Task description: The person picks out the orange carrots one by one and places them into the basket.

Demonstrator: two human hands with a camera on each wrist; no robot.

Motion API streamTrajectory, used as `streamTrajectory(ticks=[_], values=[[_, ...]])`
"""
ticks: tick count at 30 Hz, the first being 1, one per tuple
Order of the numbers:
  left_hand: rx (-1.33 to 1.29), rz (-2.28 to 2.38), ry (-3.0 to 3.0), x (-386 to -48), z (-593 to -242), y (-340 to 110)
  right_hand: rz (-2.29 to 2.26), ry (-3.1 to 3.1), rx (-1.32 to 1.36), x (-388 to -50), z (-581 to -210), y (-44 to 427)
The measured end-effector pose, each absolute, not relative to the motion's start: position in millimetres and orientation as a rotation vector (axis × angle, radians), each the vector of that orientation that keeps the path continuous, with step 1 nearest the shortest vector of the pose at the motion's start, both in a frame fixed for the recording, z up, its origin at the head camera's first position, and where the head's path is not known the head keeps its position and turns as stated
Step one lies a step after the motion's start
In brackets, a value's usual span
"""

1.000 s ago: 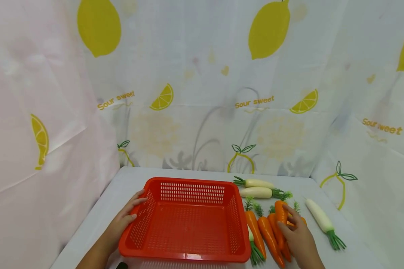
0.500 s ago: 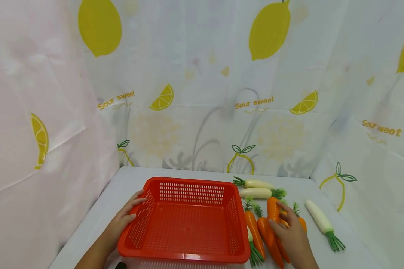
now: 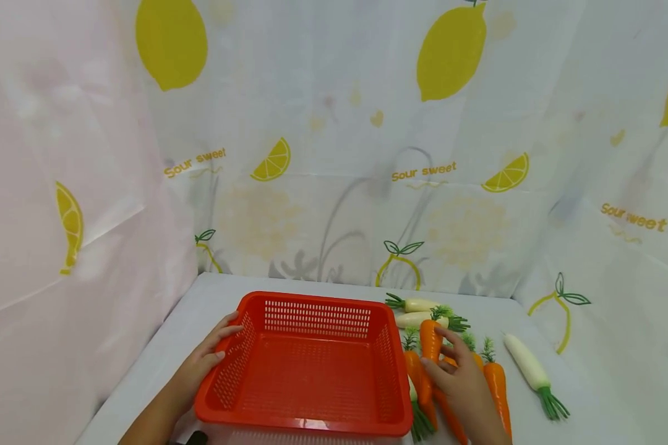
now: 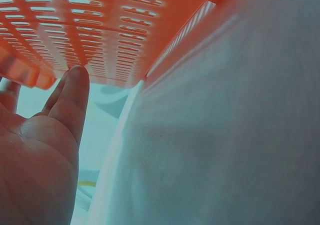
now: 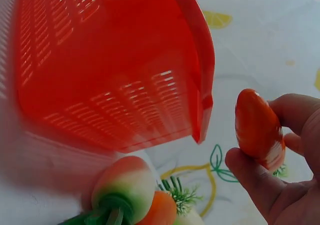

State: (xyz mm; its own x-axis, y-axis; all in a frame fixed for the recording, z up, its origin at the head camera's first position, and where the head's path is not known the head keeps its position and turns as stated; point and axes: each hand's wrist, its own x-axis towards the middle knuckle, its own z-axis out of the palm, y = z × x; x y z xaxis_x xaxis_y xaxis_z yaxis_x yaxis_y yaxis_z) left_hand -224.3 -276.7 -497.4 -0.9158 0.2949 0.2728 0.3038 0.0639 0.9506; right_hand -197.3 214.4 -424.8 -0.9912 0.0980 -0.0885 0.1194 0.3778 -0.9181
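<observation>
A red plastic basket point(image 3: 303, 424) with perforated walls stands in the middle of the table, with nothing lying in it. My left hand point(image 3: 200, 360) rests against its left side, fingers fairly straight over the rim. In the left wrist view, a fingertip point(image 4: 77, 74) touches the perforated outer wall. My right hand point(image 3: 463, 382) pinches an orange carrot point(image 3: 430, 343) between thumb and fingers, just right of the basket. From the right wrist, the carrot point(image 5: 259, 127) appears raised outside the rim. Part of its leafy top is hidden behind it there.
More carrots point(image 3: 498, 386) lie under and beside my right hand. Two white radishes point(image 3: 417, 320) lie behind them, and another white radish point(image 3: 527, 361) at far right. A radish point(image 5: 125, 185) sits close against the basket's right side. A lemon-print curtain point(image 3: 334, 204) encloses the table.
My right hand has moved left with the carrot, from above the carrot pile toward the basket, uncovering a carrot on the right. The left hand and basket have stayed nearly still.
</observation>
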Motion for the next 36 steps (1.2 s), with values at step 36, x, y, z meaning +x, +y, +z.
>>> streamTrajectory(ticks=[36], values=[[-0.699,-2.071,-2.265,-225.9,-501.5,-280.6,-1.788,2.469,-0.029,-203.6,-396.4,156.6]])
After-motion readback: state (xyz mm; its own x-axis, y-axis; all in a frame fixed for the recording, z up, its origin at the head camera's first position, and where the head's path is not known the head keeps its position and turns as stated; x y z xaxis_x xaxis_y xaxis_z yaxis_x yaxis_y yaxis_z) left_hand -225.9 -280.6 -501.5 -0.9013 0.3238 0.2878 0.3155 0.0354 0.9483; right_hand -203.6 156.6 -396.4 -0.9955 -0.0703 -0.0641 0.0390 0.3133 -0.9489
